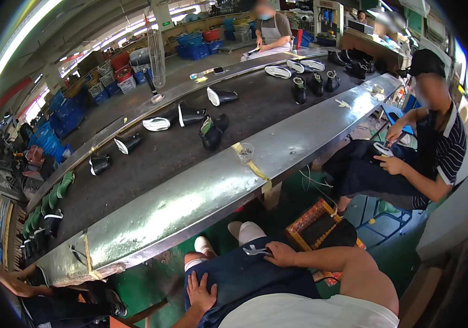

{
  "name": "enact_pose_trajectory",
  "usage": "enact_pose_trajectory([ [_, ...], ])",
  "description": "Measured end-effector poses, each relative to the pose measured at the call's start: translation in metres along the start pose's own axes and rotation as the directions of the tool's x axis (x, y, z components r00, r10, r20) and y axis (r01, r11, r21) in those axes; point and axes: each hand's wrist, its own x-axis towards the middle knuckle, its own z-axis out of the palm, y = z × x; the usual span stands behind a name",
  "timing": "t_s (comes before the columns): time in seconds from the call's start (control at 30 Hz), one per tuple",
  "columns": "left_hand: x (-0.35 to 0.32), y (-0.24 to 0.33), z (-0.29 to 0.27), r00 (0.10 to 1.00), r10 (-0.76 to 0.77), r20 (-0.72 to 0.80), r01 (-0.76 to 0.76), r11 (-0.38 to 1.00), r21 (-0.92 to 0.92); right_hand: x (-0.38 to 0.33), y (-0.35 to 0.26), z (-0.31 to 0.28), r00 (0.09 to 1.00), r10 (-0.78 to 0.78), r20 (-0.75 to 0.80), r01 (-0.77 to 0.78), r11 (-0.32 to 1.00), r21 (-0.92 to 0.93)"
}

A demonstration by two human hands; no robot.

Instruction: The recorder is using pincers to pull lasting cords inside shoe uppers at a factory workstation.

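Note:
My right hand (282, 255) is closed around a silvery metal tool with a forked-looking end (256, 251), held low over my lap. Its exact kind is too small to make out. With fingers spread, my left hand (201, 294) lies flat on the dark navy cloth (245, 279) covering my thighs and holds nothing. Beyond my knees runs a long bench with a metal edge (163, 213). On its dark belt (152, 164) stand black ankle boots, among them a pair with green linings (212, 131) and one showing its white sole (157, 124).
A clear cup of small bits (246, 152) stands on the metal edge by yellow tape. Green boots (53, 194) line the belt's left end. A seated co-worker (431, 131) handles a shoe at right; another person (269, 35) works across the bench. An orange-rimmed box (305, 218) sits beside my right knee.

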Motion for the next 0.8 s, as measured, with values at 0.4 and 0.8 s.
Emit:
enact_pose_trajectory([
  [0.4, 0.0032, 0.0005, 0.0052, 0.999, -0.004, -0.054, 0.004, 1.0, -0.001, 0.0035, 0.0035, 0.0005, 0.998, 0.066, 0.0, -0.066, 0.997, 0.033],
  [0.8, 0.0048, 0.0008, 0.0042, 0.999, -0.003, -0.052, 0.003, 1.0, -0.002, 0.0052, 0.0006, -0.0011, 0.995, 0.1, 0.011, -0.101, 0.994, 0.044],
])
